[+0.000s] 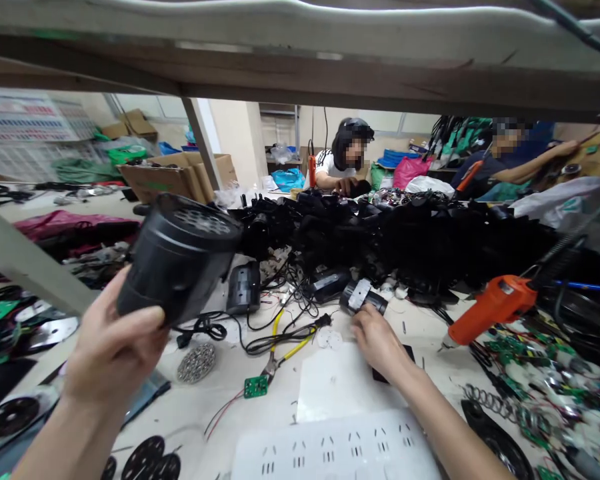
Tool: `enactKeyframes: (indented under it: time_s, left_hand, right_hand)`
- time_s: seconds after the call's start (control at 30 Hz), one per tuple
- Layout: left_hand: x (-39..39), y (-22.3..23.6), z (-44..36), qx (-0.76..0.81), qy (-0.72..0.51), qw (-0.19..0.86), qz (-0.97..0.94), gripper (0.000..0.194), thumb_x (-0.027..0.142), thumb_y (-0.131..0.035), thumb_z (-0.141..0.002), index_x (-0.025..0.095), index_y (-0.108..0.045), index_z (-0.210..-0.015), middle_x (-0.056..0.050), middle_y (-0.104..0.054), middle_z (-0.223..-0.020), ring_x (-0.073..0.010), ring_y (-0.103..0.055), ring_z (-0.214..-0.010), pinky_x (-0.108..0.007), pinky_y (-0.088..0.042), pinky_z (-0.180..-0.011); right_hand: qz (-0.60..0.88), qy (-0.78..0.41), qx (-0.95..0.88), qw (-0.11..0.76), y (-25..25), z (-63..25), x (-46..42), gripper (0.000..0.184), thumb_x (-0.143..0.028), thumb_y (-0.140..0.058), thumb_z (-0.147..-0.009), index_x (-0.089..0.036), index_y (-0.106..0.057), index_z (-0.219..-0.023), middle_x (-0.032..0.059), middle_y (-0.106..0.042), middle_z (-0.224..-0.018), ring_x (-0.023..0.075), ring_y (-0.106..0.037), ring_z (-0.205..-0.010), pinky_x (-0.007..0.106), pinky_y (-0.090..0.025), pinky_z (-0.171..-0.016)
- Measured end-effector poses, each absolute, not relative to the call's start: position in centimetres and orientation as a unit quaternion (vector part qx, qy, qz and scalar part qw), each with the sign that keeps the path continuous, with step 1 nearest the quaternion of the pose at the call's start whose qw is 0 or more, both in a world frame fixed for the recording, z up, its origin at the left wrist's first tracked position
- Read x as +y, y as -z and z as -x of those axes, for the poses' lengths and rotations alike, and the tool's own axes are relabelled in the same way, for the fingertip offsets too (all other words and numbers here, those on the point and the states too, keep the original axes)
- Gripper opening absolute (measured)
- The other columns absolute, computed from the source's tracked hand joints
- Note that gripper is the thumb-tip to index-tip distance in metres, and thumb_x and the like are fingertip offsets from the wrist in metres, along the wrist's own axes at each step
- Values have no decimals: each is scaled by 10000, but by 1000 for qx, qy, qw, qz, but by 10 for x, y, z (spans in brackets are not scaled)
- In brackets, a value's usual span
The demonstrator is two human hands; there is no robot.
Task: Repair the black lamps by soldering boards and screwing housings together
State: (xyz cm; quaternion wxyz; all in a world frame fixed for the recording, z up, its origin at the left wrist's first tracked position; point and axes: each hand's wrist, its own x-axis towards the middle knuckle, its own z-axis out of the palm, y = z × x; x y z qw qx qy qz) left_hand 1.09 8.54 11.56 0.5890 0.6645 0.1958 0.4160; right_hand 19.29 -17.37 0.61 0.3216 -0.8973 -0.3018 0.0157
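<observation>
My left hand (117, 337) is closed around a black cylindrical housing (177, 260), raised above the table and tilted, with a hole-dotted face at its upper end. Farther right, my right hand (377, 337) reaches low over the table, its fingers curled against a small black cylindrical part (364, 298) with a pale grey piece on top. Part of that grip is hidden. Between the hands lie yellow-handled pliers (285, 350), a green circuit board (255, 386) with red and black wires, and a coiled black cord (280, 343).
An orange electric screwdriver (495, 310) hangs at the right above heaped circuit boards (535, 373). A white power strip (330, 450) lies in front. Black parts (395, 233) pile up behind. A shelf beam (300, 53) crosses overhead. Two people (343, 160) sit beyond.
</observation>
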Motion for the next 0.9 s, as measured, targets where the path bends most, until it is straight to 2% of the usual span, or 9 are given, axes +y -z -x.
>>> enactKeyframes:
  time_s: [0.07,0.13,0.23,0.3,0.4,0.57,0.7,0.8,0.9]
  left_hand:
    - [72,-104,-5,146,-413,474,-764,549,259,-779,-573,265,-602,-1093,26,-598,-878,-145,-571,-731,-227,-508,-606]
    - [55,-81,-5,38,-369,331,-868,654,260,-819,-572,281,-584,-1182,-29,-583,-1118,-241,-577,-1005,-336,-535,-819]
    - [29,-37,-11,-107,-284,248,-920,662,133,-650,-682,253,-493,-1314,-103,-522,-1215,-282,-522,-1109,-429,-514,-902]
    - [17,-10,-17,-153,-248,226,-929,698,64,-566,-678,223,-459,-1349,-135,-499,-1227,-298,-491,-1127,-457,-509,-896]
    - [8,17,-24,-164,-253,222,-927,696,20,-526,-685,206,-434,-1349,-151,-473,-1214,-306,-461,-1120,-486,-501,-884]
    - [3,24,-27,-157,-238,245,-927,573,84,-588,-771,217,-434,-1306,-145,-437,-1207,-305,-447,-1123,-499,-492,-897]
    - [0,14,-25,-131,-134,321,-928,464,306,-686,-800,235,-487,-1213,-131,-419,-1250,-296,-479,-1151,-463,-499,-930]
    - [-5,12,-23,-84,-116,352,-925,348,250,-626,-830,248,-507,-1157,-119,-418,-1287,-283,-493,-1182,-446,-492,-953]
    - [-11,15,-21,-55,-122,363,-922,350,184,-622,-796,248,-508,-1120,-109,-445,-1280,-277,-504,-1184,-430,-491,-956]
  right_hand:
    - [895,-24,-281,344,-9,-189,-181,176,-175,-483,-885,-144,-652,-846,120,-606,-952,246,-617,-874,385,-494,-858]
    - [886,-48,-267,375,-14,-179,-187,335,-321,-386,-970,-153,-670,-914,108,-640,-896,238,-649,-840,365,-532,-794]
    - [809,-194,-235,503,-16,-158,-192,576,-541,-207,-1001,-192,-615,-1210,97,-685,-946,213,-697,-768,331,-578,-654]
    - [756,-268,-206,561,-12,-148,-192,593,-629,-339,-947,-221,-549,-1322,100,-690,-1024,221,-706,-793,337,-590,-645]
    - [782,-253,-185,539,-1,-143,-189,601,-615,-524,-857,-179,-597,-1265,105,-712,-982,252,-697,-876,343,-589,-685]
    - [807,-237,-165,515,8,-150,-186,474,-525,-462,-898,-192,-665,-1168,110,-714,-1074,269,-691,-960,337,-588,-662]
    - [822,-199,-189,499,1,-145,-186,449,-414,-501,-905,-238,-573,-1312,77,-713,-1111,267,-670,-1028,420,-548,-860]
    - [838,-114,-290,448,-3,-137,-188,442,-336,-390,-972,-261,-478,-1399,68,-635,-1267,233,-593,-1179,439,-459,-1023]
    - [860,-55,-354,362,-1,-133,-193,431,-305,-318,-1005,-211,-495,-1386,95,-561,-1334,224,-547,-1229,412,-455,-1045]
